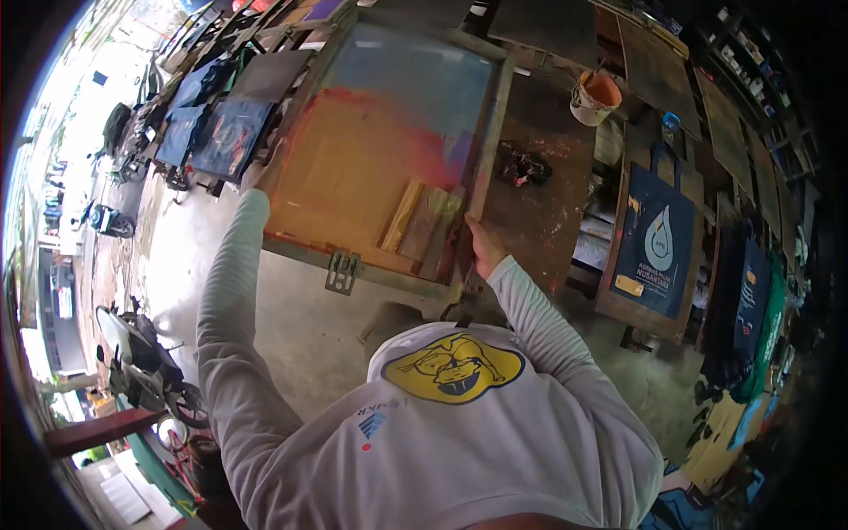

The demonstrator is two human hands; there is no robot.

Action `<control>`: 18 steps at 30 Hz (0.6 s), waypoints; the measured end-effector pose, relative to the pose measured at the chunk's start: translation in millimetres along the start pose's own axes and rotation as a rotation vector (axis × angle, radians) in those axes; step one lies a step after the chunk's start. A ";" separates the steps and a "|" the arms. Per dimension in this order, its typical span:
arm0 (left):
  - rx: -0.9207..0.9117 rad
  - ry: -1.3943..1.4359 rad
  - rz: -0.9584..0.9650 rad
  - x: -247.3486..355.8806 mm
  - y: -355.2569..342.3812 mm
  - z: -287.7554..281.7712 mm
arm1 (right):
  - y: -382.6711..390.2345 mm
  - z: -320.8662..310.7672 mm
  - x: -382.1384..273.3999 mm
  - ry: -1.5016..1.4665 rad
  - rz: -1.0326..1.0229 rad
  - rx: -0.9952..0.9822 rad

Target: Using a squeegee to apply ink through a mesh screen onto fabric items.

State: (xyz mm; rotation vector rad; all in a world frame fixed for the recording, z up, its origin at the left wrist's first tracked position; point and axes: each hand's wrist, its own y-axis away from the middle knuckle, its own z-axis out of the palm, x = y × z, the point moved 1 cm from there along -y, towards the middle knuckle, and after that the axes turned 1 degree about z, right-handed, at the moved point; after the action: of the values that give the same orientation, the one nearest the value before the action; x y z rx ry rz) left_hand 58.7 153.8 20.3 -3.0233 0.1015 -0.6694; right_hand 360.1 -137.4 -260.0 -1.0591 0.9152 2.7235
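Observation:
A large screen printing frame (491,132) is in front of me, tilted, its mesh stained orange, red and grey-blue. My left hand (257,171) is at its left edge and appears to grip it, though the fingers are mostly hidden. On the right edge, near the lower corner, my right hand (486,249) is closed round the rim. Inside the frame, at its lower right, lies a wooden-handled squeegee (402,216). A perforated metal hinge plate (343,271) is fixed to the near rim.
A paint-stained board (552,208) to the right carries a crumpled dark rag (523,165) and a white bucket (594,99) with orange inside. Farther right, a navy tote bag (655,243) lies on another board. Printed denim-blue cloths (228,132) rest at left. Motorcycles (146,358) stand at lower left.

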 end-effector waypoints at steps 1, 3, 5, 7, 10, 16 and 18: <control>-0.020 -0.008 0.017 -1.5 -8.4 7.4 | -7.9 -2.9 6.3 0.000 -0.064 0.049; 0.072 -0.026 0.018 -25.9 -33.3 34.0 | -22.4 4.3 5.8 0.009 -0.128 0.092; -0.046 -0.078 -0.087 -51.5 -72.6 55.2 | -20.6 17.7 9.7 0.017 -0.174 0.190; -0.050 0.210 -0.066 -90.3 -95.4 78.9 | 0.9 34.1 6.0 0.027 -0.196 0.175; -0.186 0.114 -0.057 -62.4 -98.9 110.7 | 9.2 20.6 0.7 0.026 -0.299 0.246; -0.373 0.442 -0.059 -47.3 -63.2 164.9 | 54.6 7.4 -28.6 0.601 -0.421 0.681; -0.419 0.461 -0.062 -41.9 -53.6 166.1 | 75.9 25.9 -46.9 0.770 -0.442 0.791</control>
State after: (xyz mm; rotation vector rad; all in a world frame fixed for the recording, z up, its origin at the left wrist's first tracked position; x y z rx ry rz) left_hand 94.0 215.0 -144.7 -3.1864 0.1823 -1.5149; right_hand 359.3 -178.6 -176.8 -1.7968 1.4267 1.3464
